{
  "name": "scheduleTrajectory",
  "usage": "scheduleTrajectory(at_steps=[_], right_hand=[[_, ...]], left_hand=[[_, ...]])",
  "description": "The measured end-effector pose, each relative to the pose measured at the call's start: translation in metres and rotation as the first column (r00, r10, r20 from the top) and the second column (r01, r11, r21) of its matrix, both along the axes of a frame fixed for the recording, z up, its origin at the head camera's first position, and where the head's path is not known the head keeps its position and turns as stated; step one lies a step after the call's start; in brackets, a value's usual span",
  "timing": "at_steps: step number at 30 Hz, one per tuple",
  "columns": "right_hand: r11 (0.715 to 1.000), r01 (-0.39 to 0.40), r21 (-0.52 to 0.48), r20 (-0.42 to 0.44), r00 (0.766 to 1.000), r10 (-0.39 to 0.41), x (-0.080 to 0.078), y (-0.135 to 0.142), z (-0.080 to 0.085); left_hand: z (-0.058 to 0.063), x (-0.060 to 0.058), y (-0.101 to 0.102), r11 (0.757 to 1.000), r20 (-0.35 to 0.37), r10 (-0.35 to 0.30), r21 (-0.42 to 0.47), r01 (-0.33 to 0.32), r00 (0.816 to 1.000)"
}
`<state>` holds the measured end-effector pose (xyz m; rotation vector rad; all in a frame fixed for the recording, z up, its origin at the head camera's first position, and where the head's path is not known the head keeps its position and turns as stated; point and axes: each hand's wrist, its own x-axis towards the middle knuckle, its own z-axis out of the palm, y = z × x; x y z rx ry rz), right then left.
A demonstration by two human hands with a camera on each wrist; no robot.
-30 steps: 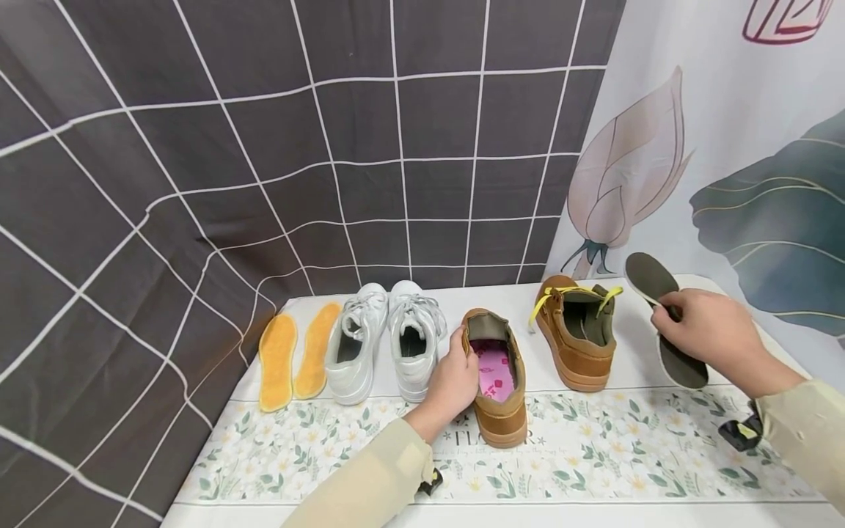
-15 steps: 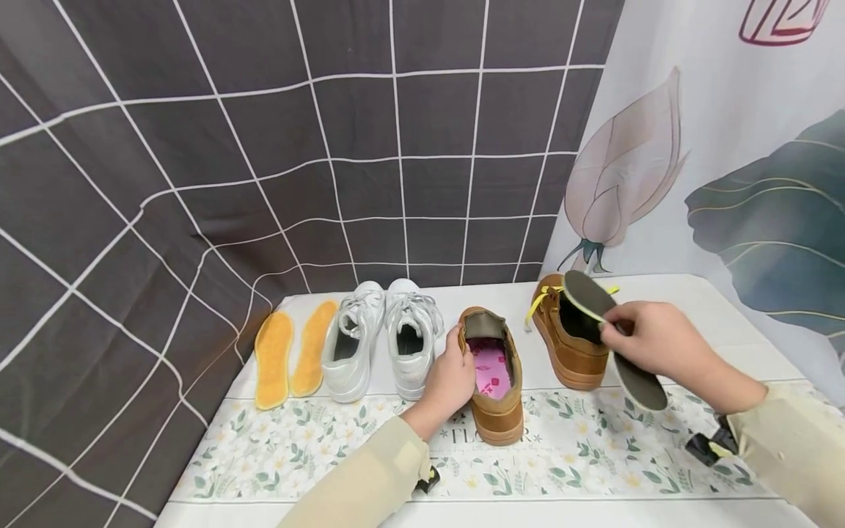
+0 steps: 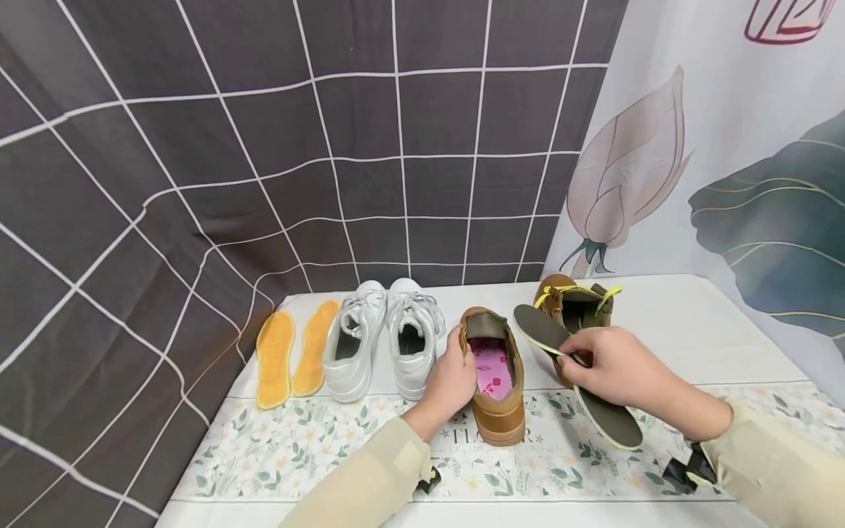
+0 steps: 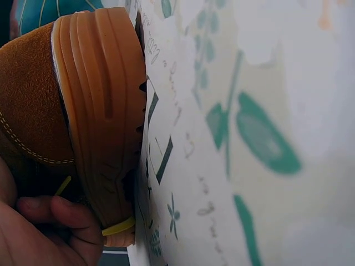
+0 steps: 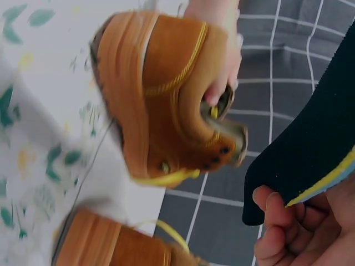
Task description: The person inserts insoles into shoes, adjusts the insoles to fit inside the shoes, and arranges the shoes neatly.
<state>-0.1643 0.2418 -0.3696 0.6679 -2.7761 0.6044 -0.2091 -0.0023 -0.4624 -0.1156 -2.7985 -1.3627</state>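
My left hand (image 3: 452, 385) grips the near side of a brown suede shoe (image 3: 499, 422), which stands with its heel towards me. A pink patterned lining (image 3: 493, 370) shows inside that shoe. In the left wrist view, curled fingers (image 4: 77, 221) lie beside the shoe's tan sole (image 4: 105, 94). With thumb and fingers my right hand (image 3: 614, 363) pinches a dark olive insole (image 3: 610, 419) at its middle, slanting in the air right of the gripped shoe. The insole's light blue and yellow edge shows in the right wrist view. Behind it, partly covered, stands the matching brown shoe (image 3: 557, 281) with yellow laces.
Two white sneakers (image 3: 356, 345) stand side by side left of my left hand. Further left lie two orange insoles (image 3: 273, 359). A flower-printed cloth (image 3: 343, 440) covers the table, and a dark gridded curtain (image 3: 436, 183) hangs behind.
My right hand has carried the dark insole leftward and a little down, past the second brown shoe towards the gripped one. My left hand has kept its grip in place.
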Motion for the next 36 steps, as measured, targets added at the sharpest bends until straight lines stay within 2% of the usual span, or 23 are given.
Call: scheduleTrajectory(at_steps=[7, 13, 24, 32, 36], right_hand=[[0.979, -0.144, -0.145, 0.096, 0.983, 0.158, 0.005, -0.025, -0.010], [0.975, -0.183, -0.128, 0.166, 0.965, 0.203, 0.002, -0.042, -0.018], [0.987, -0.140, -0.078, 0.215, 0.965, 0.154, -0.007, -0.051, -0.019], [1.000, -0.029, 0.001, 0.306, 0.952, 0.027, -0.014, -0.063, -0.012], [0.999, 0.009, 0.053, 0.324, 0.946, -0.025, -0.015, -0.072, -0.009]], left_hand=[[0.000, 0.001, 0.000, 1.000, -0.037, -0.023, -0.011, 0.023, 0.999], [-0.003, 0.001, -0.001, 0.999, -0.059, -0.048, -0.022, 0.047, 0.997], [-0.002, 0.000, -0.001, 0.999, -0.053, -0.037, 0.000, 0.037, 0.998], [-0.001, 0.002, -0.001, 0.998, -0.033, -0.034, 0.055, 0.036, 0.999], [-0.001, 0.002, -0.001, 0.998, -0.038, -0.024, 0.058, 0.027, 0.999]])
